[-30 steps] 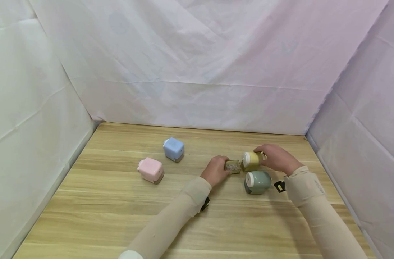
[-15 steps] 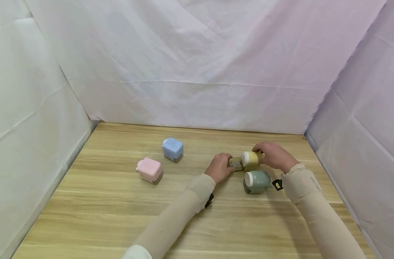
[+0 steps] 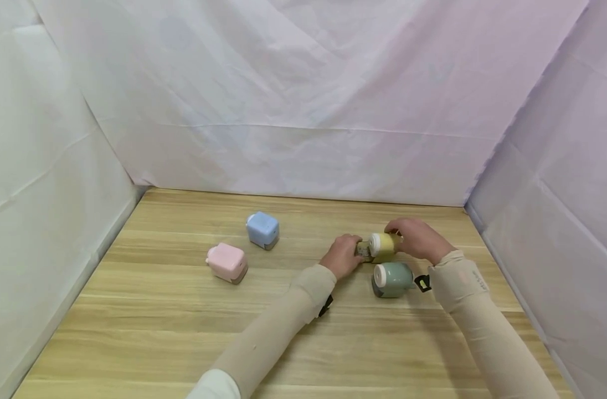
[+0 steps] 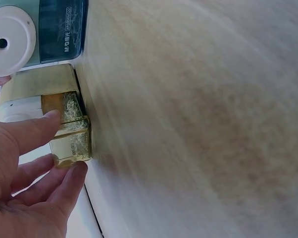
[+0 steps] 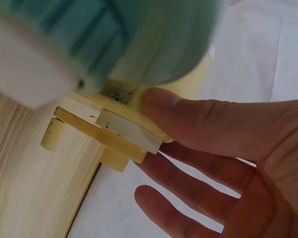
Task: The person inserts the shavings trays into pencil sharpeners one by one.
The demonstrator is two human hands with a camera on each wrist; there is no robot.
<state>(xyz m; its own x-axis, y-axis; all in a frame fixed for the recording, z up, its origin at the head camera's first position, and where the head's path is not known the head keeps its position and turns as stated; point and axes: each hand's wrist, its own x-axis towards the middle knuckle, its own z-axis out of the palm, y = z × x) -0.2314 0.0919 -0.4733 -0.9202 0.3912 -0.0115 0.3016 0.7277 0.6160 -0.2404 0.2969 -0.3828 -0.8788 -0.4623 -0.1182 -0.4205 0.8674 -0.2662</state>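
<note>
the yellow pencil sharpener (image 3: 385, 247) lies on its side on the wooden table (image 3: 184, 332), and both hands work at it from opposite ends. the right hand (image 3: 417, 238) holds the sharpener's body, thumb laid along its side in the right wrist view while the other fingers stay fairly straight behind it, which looks meant to brace it against a push. the left hand (image 3: 341, 256) meets the clear shavings drawer (image 4: 72, 134), part way into the sharpener's base; its thumb and fingertips (image 4: 74, 171) pinch the drawer's outer end, only lightly bent. holding it sideways probably keeps the drawer's slot facing the left hand.

just in front of the yellow sharpener, almost touching it, lies a green pencil sharpener (image 3: 392, 279), its white dial toward the left; it crowds the right wrist and fills much of that wrist's view. well to the left of the yellow sharpener stand a blue pencil sharpener (image 3: 262, 229) and, nearer the person, a pink pencil sharpener (image 3: 226, 262). white cloth (image 3: 303, 111) walls the table on three sides.
</note>
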